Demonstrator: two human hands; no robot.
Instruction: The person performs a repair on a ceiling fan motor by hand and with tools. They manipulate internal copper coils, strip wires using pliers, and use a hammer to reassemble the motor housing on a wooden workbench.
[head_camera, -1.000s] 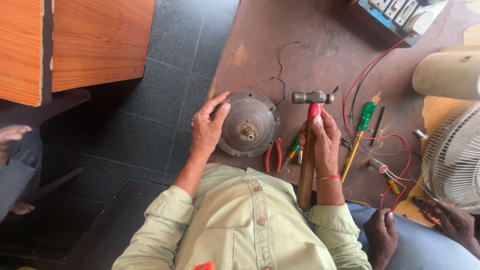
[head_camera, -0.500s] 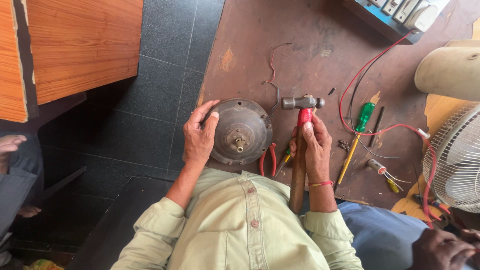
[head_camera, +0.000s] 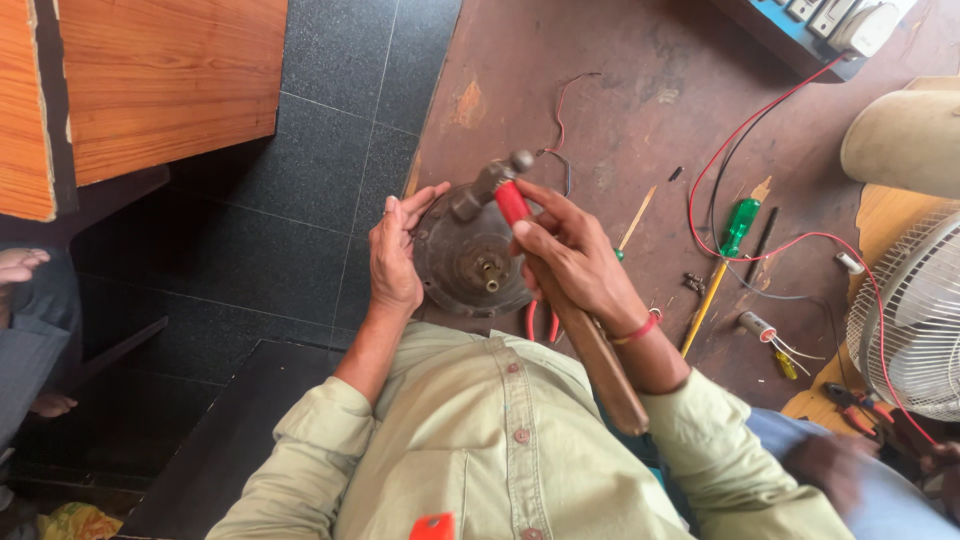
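A: Overhead view, looking down on a seated worker in a pale green shirt (head_camera: 500, 450) at a brown workbench (head_camera: 620, 80).

B: And the hands?

A: Left hand (head_camera: 395, 255) pressed against the left rim of a round, dark metal motor housing (head_camera: 470, 260), fingers spread flat along its edge, steadying rather than gripping. Right hand (head_camera: 570, 255) wrapped tight around a hammer (head_camera: 560, 300), fist closed just below the red band near its head.

B: Hammer position?

A: Metal head (head_camera: 490, 180) over the housing's upper edge; hard to tell whether touching or just above. Long wooden handle running down and right, past the wrist, ending over the shirt. Red thread bracelet (head_camera: 640, 328) on the right wrist.

B: Where exactly is the housing?

A: At the bench's left edge, close against the worker's chest, between both hands. Small central shaft (head_camera: 488, 270) visible, pointing up.

B: Anything else on the bench?

A: Right of the hands, a screwdriver with green handle and yellow shaft (head_camera: 722, 262), lying diagonally. Red-handled pliers (head_camera: 540, 322) partly hidden beneath the right wrist. Red wires (head_camera: 760, 110) looping across the surface toward a blue switch panel (head_camera: 820, 20) at top right. White fan guard (head_camera: 905, 320) at the right edge, with a cream cylinder (head_camera: 900, 140) above it.

B: Surroundings?

A: Dark tiled floor (head_camera: 330, 120) left of the bench, orange wooden furniture (head_camera: 150, 90) at top left. Another person's hand (head_camera: 830, 465), blurred, at lower right, near small orange-handled pliers (head_camera: 855, 400).
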